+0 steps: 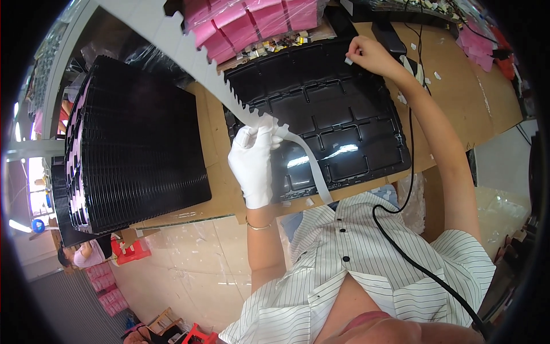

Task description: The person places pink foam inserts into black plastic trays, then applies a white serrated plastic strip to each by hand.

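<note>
My left hand (252, 157), in a white glove, is closed around a long white strip (215, 83) with a notched edge. The strip runs up to the far left, and a narrow tail (312, 157) of it curls down toward me. Under it lies a black plastic tray (321, 109) with moulded ridges, flat on the brown cardboard-covered table. My bare right hand (369, 56) is over the tray's far right corner. Its thumb and fingers pinch a small white sticker-like piece (348, 61), which seems to touch or nearly touch the tray.
Left of the tray stands a tall stack of black trays (143, 143). Pink wrapped packs (258, 23) and small loose parts lie behind the tray. A black cable (411, 143) runs down the right side. White scraps dot the cardboard (458, 97). Another person (86, 254) is far off at lower left.
</note>
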`<state>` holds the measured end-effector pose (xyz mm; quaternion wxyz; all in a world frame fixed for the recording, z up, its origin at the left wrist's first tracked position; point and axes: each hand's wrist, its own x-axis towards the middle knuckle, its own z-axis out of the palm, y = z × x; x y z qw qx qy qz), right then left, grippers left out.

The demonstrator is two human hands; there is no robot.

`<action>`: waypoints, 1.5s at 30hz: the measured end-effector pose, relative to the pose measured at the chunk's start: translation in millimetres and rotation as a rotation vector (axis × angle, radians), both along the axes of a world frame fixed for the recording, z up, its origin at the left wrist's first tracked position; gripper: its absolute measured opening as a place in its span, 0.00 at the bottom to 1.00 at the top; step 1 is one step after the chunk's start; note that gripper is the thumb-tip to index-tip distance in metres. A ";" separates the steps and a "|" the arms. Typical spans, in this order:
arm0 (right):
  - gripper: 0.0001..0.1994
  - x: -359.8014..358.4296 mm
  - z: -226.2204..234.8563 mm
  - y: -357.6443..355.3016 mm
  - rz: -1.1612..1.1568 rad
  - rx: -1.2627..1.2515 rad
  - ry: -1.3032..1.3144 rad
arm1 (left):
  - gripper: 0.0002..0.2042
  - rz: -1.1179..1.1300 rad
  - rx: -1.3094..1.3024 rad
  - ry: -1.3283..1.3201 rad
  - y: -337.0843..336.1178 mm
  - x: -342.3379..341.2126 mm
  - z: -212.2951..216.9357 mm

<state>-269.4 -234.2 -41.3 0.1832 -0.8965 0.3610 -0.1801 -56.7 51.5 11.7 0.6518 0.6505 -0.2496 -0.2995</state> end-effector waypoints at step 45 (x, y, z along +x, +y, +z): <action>0.12 -82.0 13.7 234.6 -0.461 -0.084 -0.133 | 0.23 -0.500 0.222 -1.122 -52.2 -119.3 -24.5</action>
